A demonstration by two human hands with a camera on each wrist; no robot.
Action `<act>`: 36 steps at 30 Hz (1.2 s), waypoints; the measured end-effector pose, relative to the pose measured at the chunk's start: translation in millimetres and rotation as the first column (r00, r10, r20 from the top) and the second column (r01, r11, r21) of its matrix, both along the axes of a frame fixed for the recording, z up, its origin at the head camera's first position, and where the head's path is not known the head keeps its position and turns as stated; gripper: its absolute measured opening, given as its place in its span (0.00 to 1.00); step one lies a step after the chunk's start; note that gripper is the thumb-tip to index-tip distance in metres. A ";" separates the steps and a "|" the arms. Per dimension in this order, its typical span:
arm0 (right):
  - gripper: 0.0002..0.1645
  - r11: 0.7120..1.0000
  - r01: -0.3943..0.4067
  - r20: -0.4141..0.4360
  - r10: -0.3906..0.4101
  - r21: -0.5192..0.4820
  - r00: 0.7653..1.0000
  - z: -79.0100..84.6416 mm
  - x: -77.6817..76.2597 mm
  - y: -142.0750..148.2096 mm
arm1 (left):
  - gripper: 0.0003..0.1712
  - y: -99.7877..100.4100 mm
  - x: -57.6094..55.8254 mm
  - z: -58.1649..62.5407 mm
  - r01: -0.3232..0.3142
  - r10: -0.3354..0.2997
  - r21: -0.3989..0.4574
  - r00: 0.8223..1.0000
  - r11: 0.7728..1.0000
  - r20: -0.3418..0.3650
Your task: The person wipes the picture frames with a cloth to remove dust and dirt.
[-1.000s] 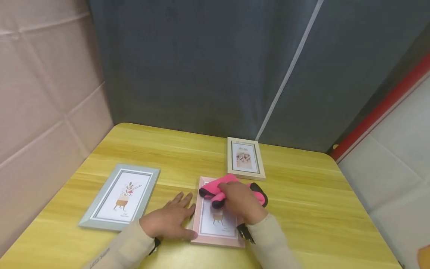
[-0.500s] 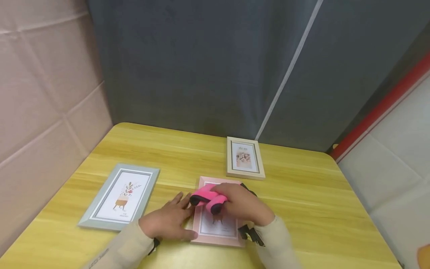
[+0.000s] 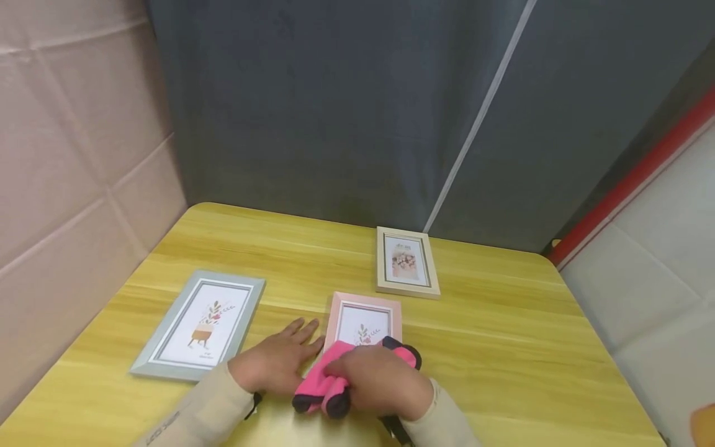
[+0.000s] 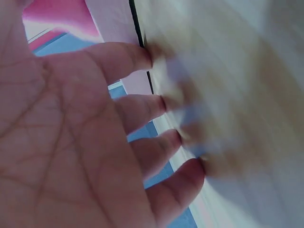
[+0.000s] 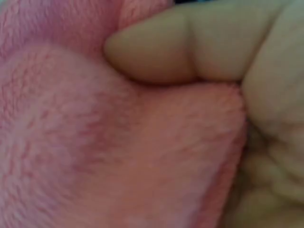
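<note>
A pink picture frame [image 3: 365, 304] lies flat on the table, its lower half hidden by a bunched pink cloth [image 3: 321, 379] with dark edging. My right hand [image 3: 385, 379] grips that cloth and holds it on the frame's lower part. Up close in the right wrist view, the thumb presses into the fluffy pink cloth [image 5: 95, 142]. At the frame's left edge, my left hand [image 3: 279, 360] rests with its fingers spread. In the left wrist view the fingertips of the left hand [image 4: 85, 128] touch the tabletop beside the frame's side.
On the left of the wooden table [image 3: 503, 347] lies a light blue-green picture frame [image 3: 145, 357]. A cream picture frame [image 3: 382, 261] lies farther back, right of centre. A dark grey panel [image 3: 313, 112] stands behind the table, and a pale wall covering [image 3: 72, 186] rises on the left.
My right hand has moved the pink cloth down the pink frame, from its upper part towards its near edge, uncovering the top of the picture. The left hand has hardly moved.
</note>
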State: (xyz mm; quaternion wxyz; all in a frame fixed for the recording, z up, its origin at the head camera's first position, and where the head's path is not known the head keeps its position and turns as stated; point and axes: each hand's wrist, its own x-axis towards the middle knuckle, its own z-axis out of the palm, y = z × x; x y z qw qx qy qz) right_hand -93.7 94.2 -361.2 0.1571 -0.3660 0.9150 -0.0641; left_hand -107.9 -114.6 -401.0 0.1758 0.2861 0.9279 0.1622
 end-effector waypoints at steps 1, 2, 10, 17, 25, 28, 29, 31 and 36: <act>0.24 1.000 0.016 -0.008 -0.016 0.003 1.000 -2.0 -1.9 0.8 | 0.54 -0.4 0.1 -0.2 0.008 -0.008 0.008 1.000 1.000 -0.009; 0.28 1.000 0.031 -0.018 -0.030 0.007 0.999 -4.5 -4.7 1.7 | 0.53 -0.8 0.2 -0.2 0.015 -0.015 0.019 1.000 1.000 -0.017; 0.34 0.989 0.147 -0.081 -0.148 -0.009 0.986 -22.3 -37.3 8.3 | 0.46 -0.4 0.6 -0.2 -0.018 0.017 0.047 1.000 0.999 0.023; 0.26 0.983 0.136 0.000 -0.137 -0.120 0.991 -9.0 -36.1 14.8 | 0.41 -1.0 1.3 -1.1 0.007 -0.007 0.030 1.000 1.000 0.006; 0.06 0.986 -0.023 0.114 0.042 -0.163 0.993 11.8 -13.5 13.1 | 0.54 0.3 0.0 -0.7 0.017 -0.017 -0.007 1.000 1.000 0.001; 0.11 0.994 -0.011 0.096 0.022 -0.113 0.995 4.6 -12.2 8.5 | 0.56 0.2 -0.3 -0.3 0.006 -0.006 -0.023 1.000 1.000 0.010; 0.14 0.995 -0.002 0.071 0.009 -0.097 0.997 1.3 -12.9 7.5 | 0.56 0.4 -0.3 -0.5 0.006 -0.006 -0.013 1.000 1.000 0.011; 0.19 0.997 0.037 0.021 -0.035 -0.065 0.999 -4.3 -14.9 6.2 | 0.55 0.7 0.0 -0.9 0.006 -0.006 0.014 1.000 1.000 0.013; 0.35 0.995 0.096 -0.117 -0.091 0.036 0.989 -19.0 -25.8 6.3 | 0.48 1.2 1.1 0.0 -0.025 0.024 0.049 0.999 0.998 0.038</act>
